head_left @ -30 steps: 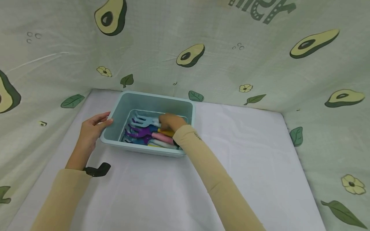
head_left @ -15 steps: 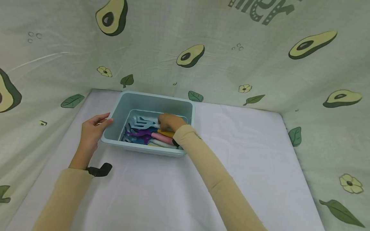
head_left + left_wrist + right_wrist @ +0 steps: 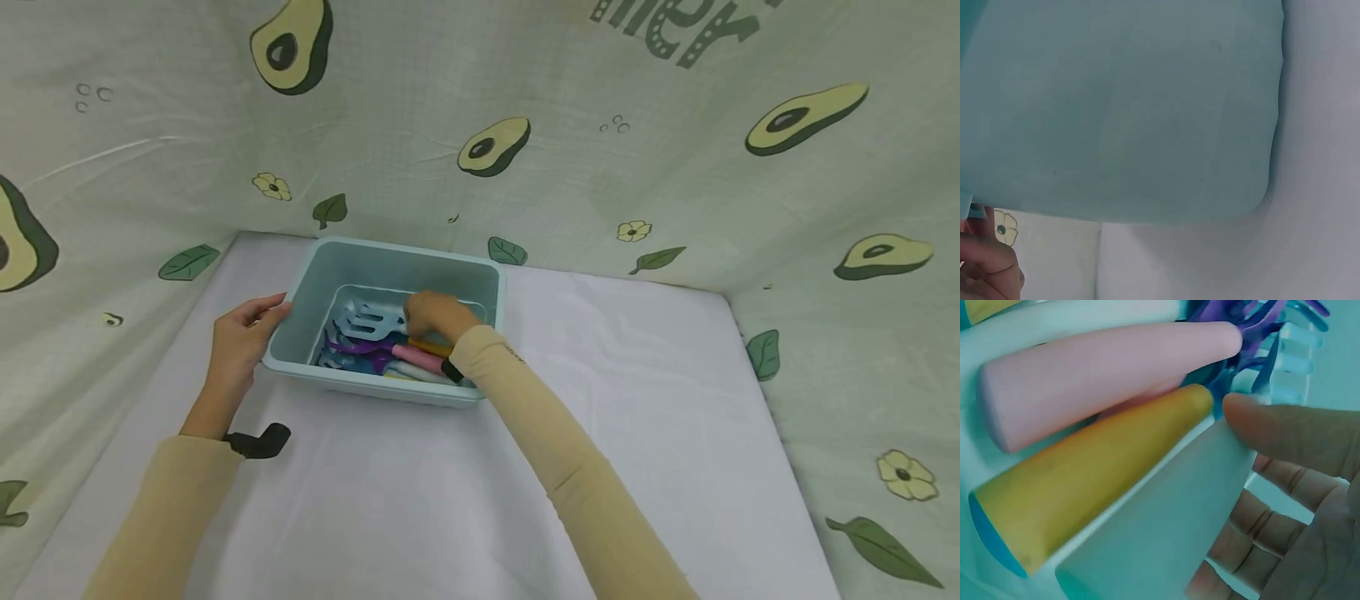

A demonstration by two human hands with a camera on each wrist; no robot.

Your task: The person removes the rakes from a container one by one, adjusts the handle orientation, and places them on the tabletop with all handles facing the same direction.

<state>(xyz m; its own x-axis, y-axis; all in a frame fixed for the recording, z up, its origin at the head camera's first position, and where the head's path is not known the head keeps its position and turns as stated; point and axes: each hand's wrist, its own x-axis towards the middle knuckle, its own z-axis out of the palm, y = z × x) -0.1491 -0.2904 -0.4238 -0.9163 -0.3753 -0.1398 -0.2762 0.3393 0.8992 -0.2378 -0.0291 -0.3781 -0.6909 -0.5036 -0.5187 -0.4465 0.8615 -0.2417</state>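
Head view: we pinch the tub (image 3: 408, 254) between left fingers (image 3: 258, 303), likely steadying it; right fingers (image 3: 1266, 522) grip a pronged tool (image 3: 378, 323).

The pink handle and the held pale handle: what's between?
The yellow handle lies between the pink handle and the pale handle in the right hand, as the right wrist view shows.

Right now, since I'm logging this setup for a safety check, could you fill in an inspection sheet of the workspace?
Surface: white cloth, lightly creased.
Job's things: blue bin containing a pale-blue pronged tool, a purple pronged tool, a pink handle and a yellow handle, among others.
Clutter: nothing seen.
Left hand: grips the bin's left rim.
Right hand: inside the bin, holding the pale-blue tool.
Cables: nothing seen.
Surroundings: avocado-print fabric.
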